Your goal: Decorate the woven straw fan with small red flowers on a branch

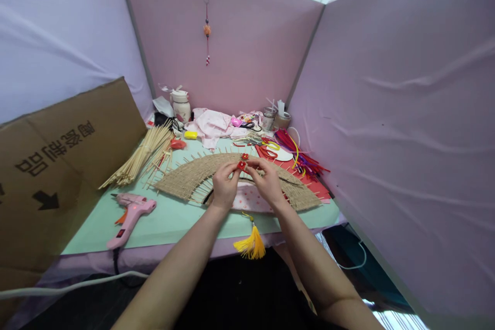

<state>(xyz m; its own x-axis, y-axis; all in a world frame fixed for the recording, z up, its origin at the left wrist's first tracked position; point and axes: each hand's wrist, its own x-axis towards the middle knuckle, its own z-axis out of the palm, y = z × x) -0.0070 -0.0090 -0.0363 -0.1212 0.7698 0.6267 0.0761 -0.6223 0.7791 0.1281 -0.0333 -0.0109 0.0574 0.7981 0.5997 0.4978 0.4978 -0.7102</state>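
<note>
My left hand (225, 184) and my right hand (266, 179) meet over the middle of a woven fan (185, 178) made of thin sticks and twine. Between their fingertips is a small red flower (242, 165), pinched from both sides. Just beyond it, a second red flower (245, 156) sits at the fan's upper part. Under my wrists lies a white cloth with pink dots (251, 198). A yellow tassel (251, 242) hangs over the table's front edge, between my forearms.
A pink glue gun (131, 214) lies at left, its cord running off the front. Behind it are a bundle of sticks (141, 157) and a cardboard box (69, 165). Scissors (266, 152), pipe cleaners (296, 149), cups (268, 118) and a white bottle (181, 105) stand or lie at the back.
</note>
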